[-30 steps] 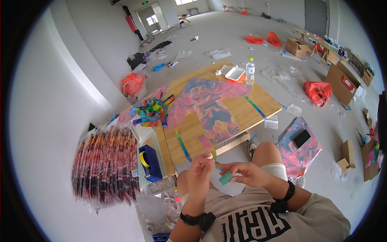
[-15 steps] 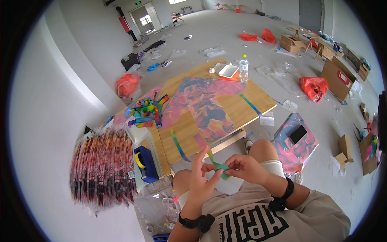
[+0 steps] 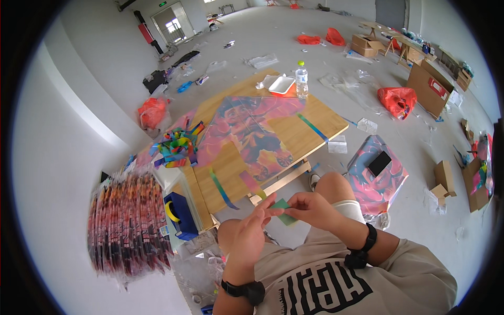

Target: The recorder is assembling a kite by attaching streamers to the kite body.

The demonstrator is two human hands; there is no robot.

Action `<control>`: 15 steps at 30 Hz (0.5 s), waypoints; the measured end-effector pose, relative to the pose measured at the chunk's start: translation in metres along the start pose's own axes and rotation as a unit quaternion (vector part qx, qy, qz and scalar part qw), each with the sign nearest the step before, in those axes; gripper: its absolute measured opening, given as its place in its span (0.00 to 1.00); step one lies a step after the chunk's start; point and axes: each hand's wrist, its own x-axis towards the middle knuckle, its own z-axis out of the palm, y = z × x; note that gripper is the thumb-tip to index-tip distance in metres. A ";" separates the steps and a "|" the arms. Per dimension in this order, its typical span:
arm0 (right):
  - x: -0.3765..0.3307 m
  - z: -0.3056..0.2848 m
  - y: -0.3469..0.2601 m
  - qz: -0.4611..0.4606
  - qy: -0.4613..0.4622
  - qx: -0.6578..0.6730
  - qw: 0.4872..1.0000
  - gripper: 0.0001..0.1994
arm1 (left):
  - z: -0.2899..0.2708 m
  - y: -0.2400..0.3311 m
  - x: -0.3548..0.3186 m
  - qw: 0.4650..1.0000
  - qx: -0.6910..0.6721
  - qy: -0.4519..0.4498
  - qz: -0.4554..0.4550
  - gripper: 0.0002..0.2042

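A small, flat green piece [image 3: 287, 215], perhaps a square of card or ribbon, lies between my hands above my lap. My right hand [image 3: 316, 210] pinches its upper right edge between thumb and fingers. From the other side, my left hand [image 3: 248, 232] closes on its left edge, with the fingers pointing to the right. Just beyond my left hand, a pink-to-yellow-green ribbon strip [image 3: 250, 181] runs over the table's near edge; its lower end is hidden behind the fingers. Each wrist carries a black strap.
The wooden table [image 3: 212, 197] bears a colourful printed sheet [image 3: 252, 126], a pile of rainbow ribbons [image 3: 178, 147], a white tray [image 3: 282, 85] and a water bottle [image 3: 301, 80]. Beside it are a blue tape dispenser [image 3: 180, 215] and wrapped packs [image 3: 128, 223]. A phone [image 3: 379, 164] rests on a printed stack at right.
My left hand's raised fingers have come down and now reach across to the green piece, which shows more of its flat face. The scene has shifted slightly left in view.
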 end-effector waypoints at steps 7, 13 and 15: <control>0.001 0.001 0.004 -0.008 -0.002 -0.001 1.000 0.07 | -0.006 -0.013 0.008 0.998 -0.014 0.049 -0.032 0.22; 0.003 0.000 0.009 -0.004 -0.007 0.002 1.000 0.07 | -0.010 -0.014 0.011 0.998 -0.012 0.046 -0.035 0.22; 0.003 0.001 0.009 -0.002 -0.008 -0.002 1.000 0.07 | -0.011 -0.015 0.011 0.998 -0.019 0.049 -0.039 0.21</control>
